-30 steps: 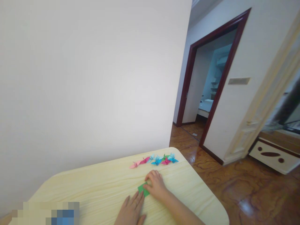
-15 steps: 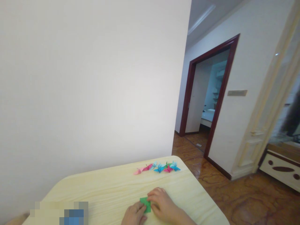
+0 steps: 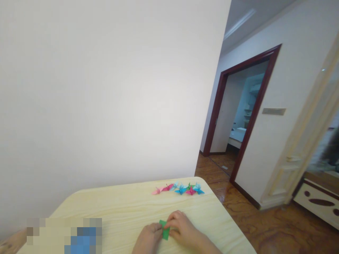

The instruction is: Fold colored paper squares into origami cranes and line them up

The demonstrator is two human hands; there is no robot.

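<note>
Handling plain green paper (image 3: 165,233)

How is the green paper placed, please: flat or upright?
Flat, it appears: the green paper shows its broad face upward on the table, between the left hand and right hand, which partly cover it.

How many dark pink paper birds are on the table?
2. One dark pink bird lies just right of the light pink bird at the group's left end; the other sits between the darker blue birds. Overlaps could hide more.
</note>
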